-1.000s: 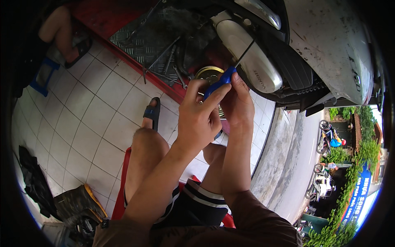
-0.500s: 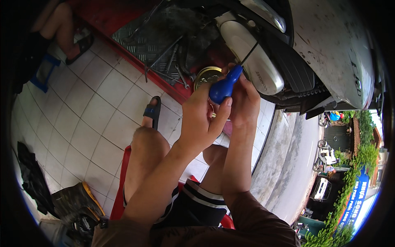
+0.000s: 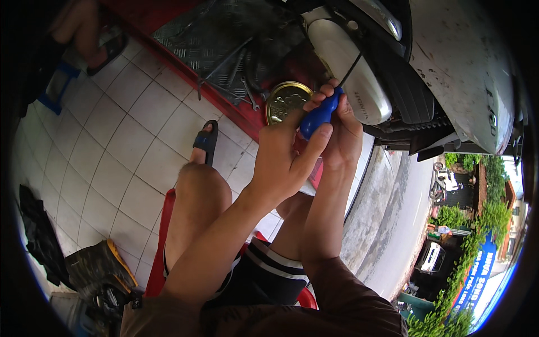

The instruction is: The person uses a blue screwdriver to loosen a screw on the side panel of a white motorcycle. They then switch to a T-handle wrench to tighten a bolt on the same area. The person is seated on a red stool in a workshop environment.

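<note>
A white-tiled floor (image 3: 137,146) is spread below, bordered at upper right by a motorbike (image 3: 457,67) with a scuffed grey panel and, at upper left, by a red-edged platform (image 3: 250,124). On the motorbike's side a long silver cover (image 3: 337,53) is seen. The left hand (image 3: 278,157) is closed around the butt of a blue-handled tool (image 3: 320,115), with its thumb laid along the handle; the right hand (image 3: 346,137) is curled about the neck end, so the tool is held between both, above the person's lap. Near the hands a gold-rimmed dish (image 3: 292,83) is partly covered by the fingers, and a spanner (image 3: 249,92) is left beside it. The thin dark shaft (image 3: 352,70) is pointed up and right, seen against the cover; whether its tip is touched to anything cannot be told. For good control, the handle is probably best steadied at the neck while being turned from the butt, with fingers kept clear of the shaft's end.
</note>
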Demonstrator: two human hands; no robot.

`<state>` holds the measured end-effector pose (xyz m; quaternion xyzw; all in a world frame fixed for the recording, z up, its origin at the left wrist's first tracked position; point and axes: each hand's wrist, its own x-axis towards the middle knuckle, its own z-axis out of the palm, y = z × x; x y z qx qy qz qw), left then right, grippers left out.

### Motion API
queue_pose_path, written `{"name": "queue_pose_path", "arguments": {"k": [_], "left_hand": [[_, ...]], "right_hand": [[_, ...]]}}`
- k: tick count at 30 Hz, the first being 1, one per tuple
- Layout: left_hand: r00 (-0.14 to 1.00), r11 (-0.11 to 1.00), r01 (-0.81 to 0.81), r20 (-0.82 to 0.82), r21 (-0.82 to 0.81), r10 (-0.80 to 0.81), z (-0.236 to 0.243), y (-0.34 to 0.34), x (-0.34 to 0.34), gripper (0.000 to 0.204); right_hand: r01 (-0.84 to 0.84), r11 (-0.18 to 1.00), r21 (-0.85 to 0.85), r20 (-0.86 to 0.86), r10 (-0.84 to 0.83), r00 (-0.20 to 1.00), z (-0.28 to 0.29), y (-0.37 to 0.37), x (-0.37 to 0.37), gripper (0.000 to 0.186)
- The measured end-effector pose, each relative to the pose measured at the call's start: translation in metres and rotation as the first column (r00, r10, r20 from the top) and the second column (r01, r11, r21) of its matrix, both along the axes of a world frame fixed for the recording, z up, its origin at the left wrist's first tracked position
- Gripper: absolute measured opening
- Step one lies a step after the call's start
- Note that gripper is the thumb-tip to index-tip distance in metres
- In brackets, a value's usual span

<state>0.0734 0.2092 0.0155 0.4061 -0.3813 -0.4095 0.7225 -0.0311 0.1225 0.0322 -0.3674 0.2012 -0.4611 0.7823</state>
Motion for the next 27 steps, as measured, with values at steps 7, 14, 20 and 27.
{"name": "queue_pose_path", "arguments": {"k": [7, 14, 20, 27], "left_hand": [[0.855, 0.930, -0.321, 0.367, -0.178, 0.365, -0.009, -0.006, 0.006, 0.033], [0.788, 0.940, -0.253, 0.516, -0.229, 0.337, -0.006, -0.003, 0.014, 0.045], [0.853, 0.937, -0.295, 0.390, -0.185, 0.346, -0.005, -0.007, 0.008, 0.022], [0.359, 0.647, 0.763, -0.826, -0.010, -0.436, -0.012, -0.005, 0.024, 0.051]], "right_hand": [[0.081, 0.990, -0.111, -0.288, -0.110, 0.951, 0.001, 0.005, 0.009, 0.036], [0.052, 0.993, -0.102, -0.284, -0.079, 0.955, -0.011, 0.002, -0.003, 0.042], [0.036, 0.995, -0.091, -0.213, -0.055, 0.976, -0.021, -0.004, -0.003, 0.044], [-0.007, 0.995, -0.096, -0.024, 0.005, 1.000, -0.016, -0.004, 0.010, 0.037]]}}
